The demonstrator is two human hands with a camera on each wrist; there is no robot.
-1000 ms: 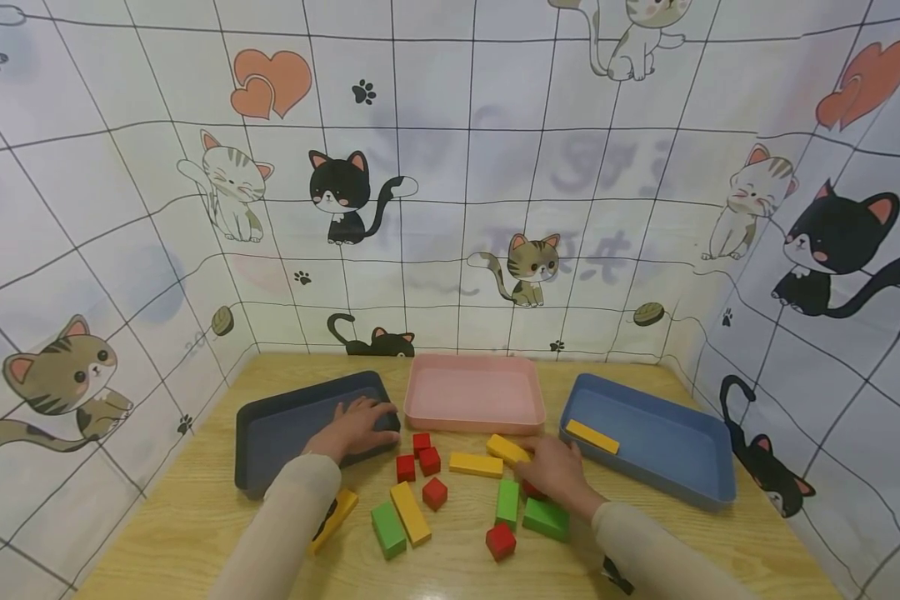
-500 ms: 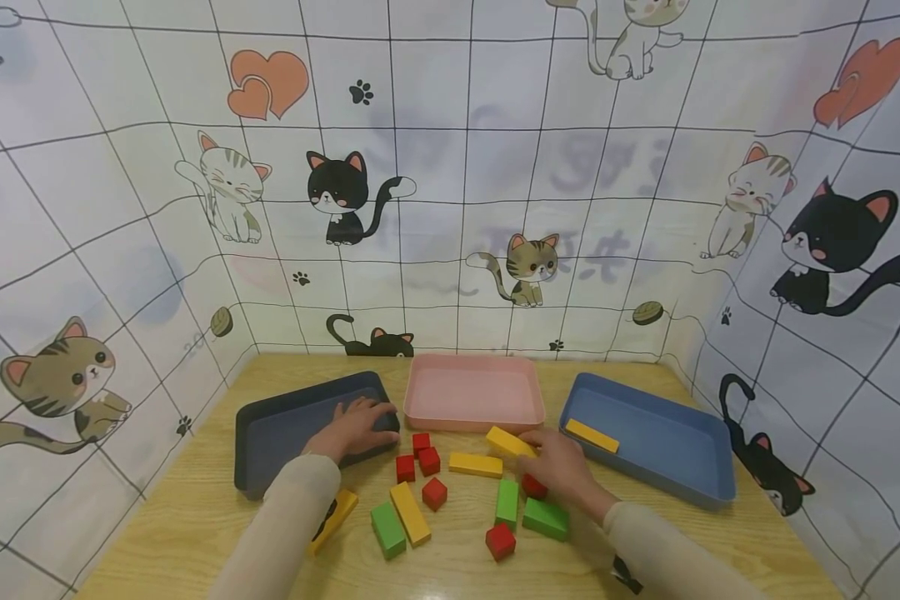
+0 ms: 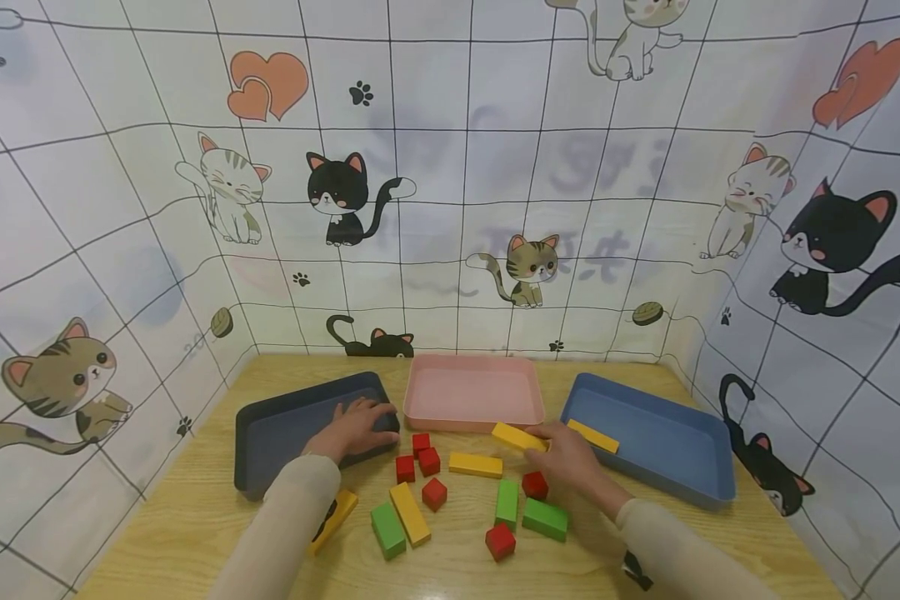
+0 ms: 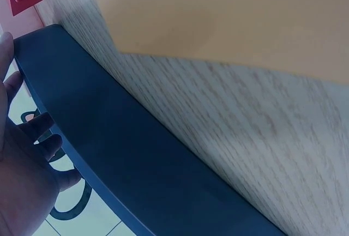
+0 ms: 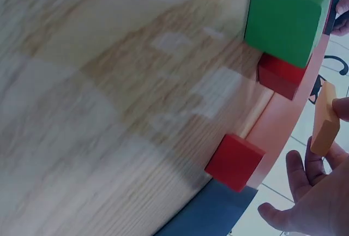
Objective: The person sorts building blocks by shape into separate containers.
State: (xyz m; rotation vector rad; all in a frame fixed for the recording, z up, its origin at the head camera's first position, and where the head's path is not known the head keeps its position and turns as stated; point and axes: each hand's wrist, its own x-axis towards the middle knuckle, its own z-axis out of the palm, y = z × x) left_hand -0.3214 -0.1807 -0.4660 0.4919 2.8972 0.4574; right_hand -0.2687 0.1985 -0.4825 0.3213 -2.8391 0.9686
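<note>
My right hand pinches a yellow rectangular block by its right end, between the pink tray and the blue tray. In the right wrist view the yellow block is raised, with thumb and fingers at its ends. Another yellow block lies in the blue tray near its left side. My left hand rests on the right end of the dark navy tray. The left wrist view shows its fingers loosely bent over that tray's rim.
Red cubes, green blocks and more yellow blocks lie scattered on the wooden table. One yellow block is partly covered by the left sleeve. A cat-print cloth surrounds the table's back and sides.
My right hand has lifted the yellow block and shifted it right towards the blue tray, uncovering a red cube beneath. The left hand has stayed on the dark tray.
</note>
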